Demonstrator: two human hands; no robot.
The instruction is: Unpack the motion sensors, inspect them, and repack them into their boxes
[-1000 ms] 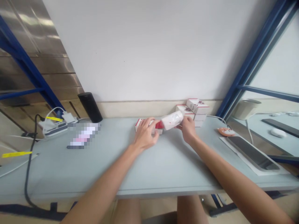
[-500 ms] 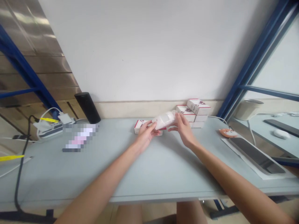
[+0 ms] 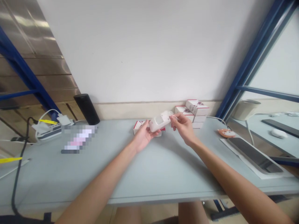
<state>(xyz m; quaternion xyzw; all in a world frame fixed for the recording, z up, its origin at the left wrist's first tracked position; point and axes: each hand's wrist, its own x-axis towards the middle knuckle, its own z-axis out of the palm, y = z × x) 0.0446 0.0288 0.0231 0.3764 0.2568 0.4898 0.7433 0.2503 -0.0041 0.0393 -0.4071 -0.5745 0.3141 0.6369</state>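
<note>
Both my hands hold up a small white device in a clear plastic wrap (image 3: 160, 121) above the grey table (image 3: 144, 174). My left hand (image 3: 144, 137) cups its lower left end from beneath, fingers curled round it. My right hand (image 3: 183, 127) pinches the wrap at its upper right end. Just behind my left hand a red and white box (image 3: 137, 125) lies flat on the table. A stack of similar red and white boxes (image 3: 195, 111) stands against the wall, to the right of my right hand.
A black cylinder (image 3: 85, 109) stands at the back left near a white power strip with cables (image 3: 50, 127). A pixelated flat object (image 3: 78, 140) lies left of centre. At the right lie an orange mouse (image 3: 226, 133) and a dark keyboard (image 3: 253, 154). Blue shelf posts flank the table.
The white device has moved left and a little toward me, away from the stacked boxes. My left hand left the flat box and now holds the device from below.
</note>
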